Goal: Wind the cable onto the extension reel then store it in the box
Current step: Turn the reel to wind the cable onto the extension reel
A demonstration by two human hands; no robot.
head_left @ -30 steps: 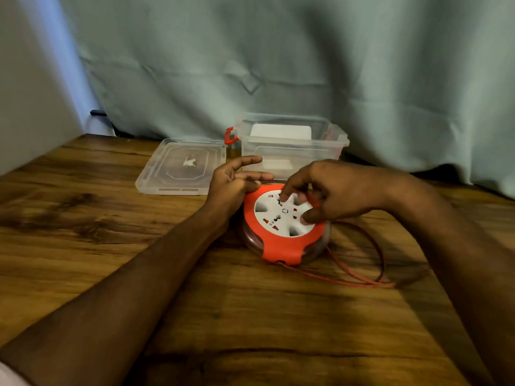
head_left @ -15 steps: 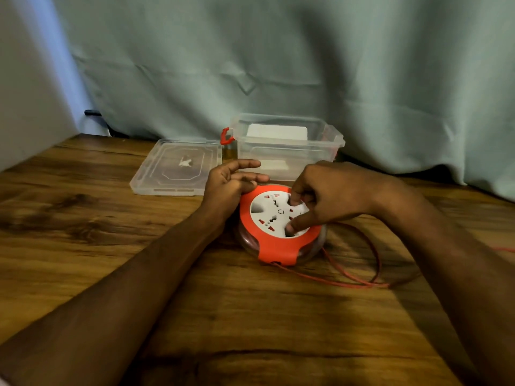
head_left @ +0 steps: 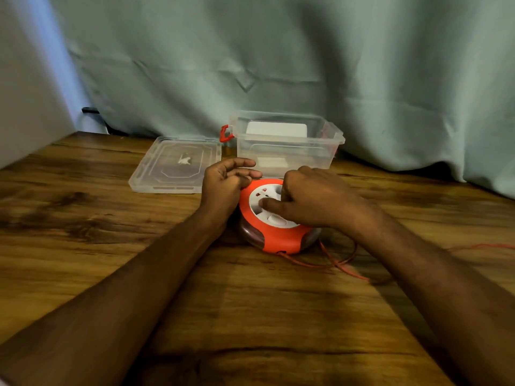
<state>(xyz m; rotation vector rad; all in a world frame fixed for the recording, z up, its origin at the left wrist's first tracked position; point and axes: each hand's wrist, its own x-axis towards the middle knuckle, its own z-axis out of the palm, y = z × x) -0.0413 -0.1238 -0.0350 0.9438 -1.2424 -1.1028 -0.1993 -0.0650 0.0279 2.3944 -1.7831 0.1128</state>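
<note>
An orange extension reel [head_left: 274,240] with a white socket face lies flat on the wooden table [head_left: 83,232]. My left hand [head_left: 223,185] rests against its left rim, fingers curled over the edge. My right hand [head_left: 309,199] lies on top of the white face, with its fingertips pressed into the face's recesses. A thin red cable [head_left: 342,263] leaves the reel's front and loops on the table to the right, running off toward the right edge. The clear plastic box [head_left: 287,146], lidless, stands just behind the reel.
The box's clear lid [head_left: 175,165] lies flat on the table left of the box. A red latch [head_left: 225,133] hangs on the box's left side. A pale green curtain [head_left: 278,65] hangs behind the table. A wall stands at the left.
My right hand has turned round on the reel's white face, its fingers now pointing left. The loose cable loop to the right has shrunk. My left hand has stayed at the rim.
</note>
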